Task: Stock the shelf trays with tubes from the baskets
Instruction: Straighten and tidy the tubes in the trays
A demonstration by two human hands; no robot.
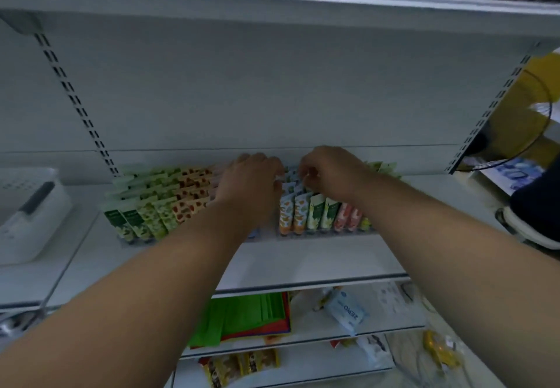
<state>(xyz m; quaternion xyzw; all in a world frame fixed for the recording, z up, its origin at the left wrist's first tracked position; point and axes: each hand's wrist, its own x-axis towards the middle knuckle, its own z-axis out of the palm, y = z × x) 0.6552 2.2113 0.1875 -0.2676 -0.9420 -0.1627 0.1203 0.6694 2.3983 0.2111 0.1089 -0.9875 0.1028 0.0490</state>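
Rows of small printed tubes stand in a clear shelf tray [321,235] on the white shelf: green and orange-patterned tubes [157,206] on the left, orange, green and pink tubes [318,213] on the right. My left hand [248,184] reaches over the middle rows, fingers bent down onto tubes there. My right hand [330,172] is beside it at the back rows, fingers curled and pinching the top of a light blue tube [292,180]. What lies under my left palm is hidden.
A white plastic basket [27,215] with a grey handle sits on the shelf at far left. Lower shelves hold green and red folded packs [245,318], a white-blue pack [348,312] and snack packets [242,363]. An upper shelf [272,3] hangs close overhead.
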